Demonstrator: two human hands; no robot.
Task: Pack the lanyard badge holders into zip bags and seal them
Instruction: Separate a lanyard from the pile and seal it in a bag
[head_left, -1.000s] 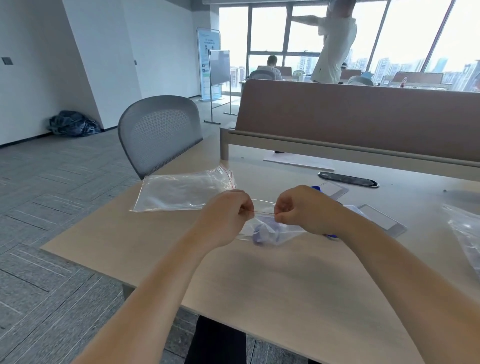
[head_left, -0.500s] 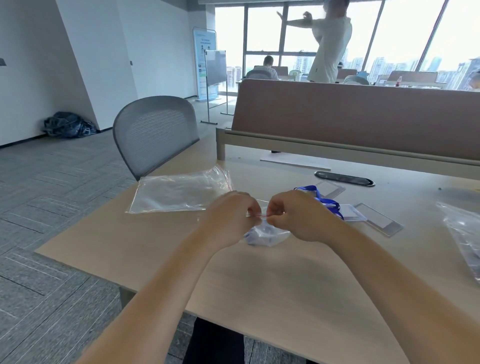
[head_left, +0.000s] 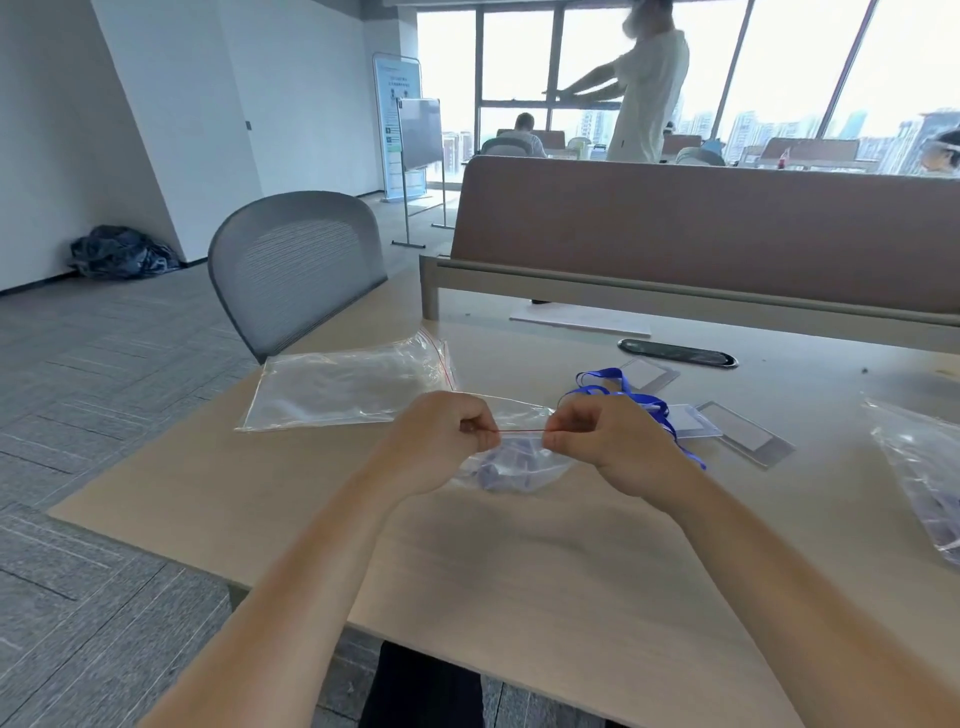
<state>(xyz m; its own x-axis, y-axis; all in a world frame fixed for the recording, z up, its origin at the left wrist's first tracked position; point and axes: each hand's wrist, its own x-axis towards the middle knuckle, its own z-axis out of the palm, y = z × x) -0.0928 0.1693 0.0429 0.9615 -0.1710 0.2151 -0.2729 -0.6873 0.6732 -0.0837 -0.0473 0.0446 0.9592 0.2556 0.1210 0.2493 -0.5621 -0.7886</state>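
Pinching red zip strip (head_left: 521, 431) of filled zip bag (head_left: 511, 462): left hand (head_left: 441, 441) grip at left end, right hand (head_left: 605, 441) grip at right end. Bag hangs between fists, just above worktop (head_left: 519, 561). Empty zip bag (head_left: 348, 384) flat beyond left hand; blue lanyard (head_left: 623, 395) behind right hand.

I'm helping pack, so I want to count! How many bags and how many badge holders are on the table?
Zip bags: 3, the held bag, a flat bag, one at the right edge.
Loose badge holders: 3, at.
Total: 6.
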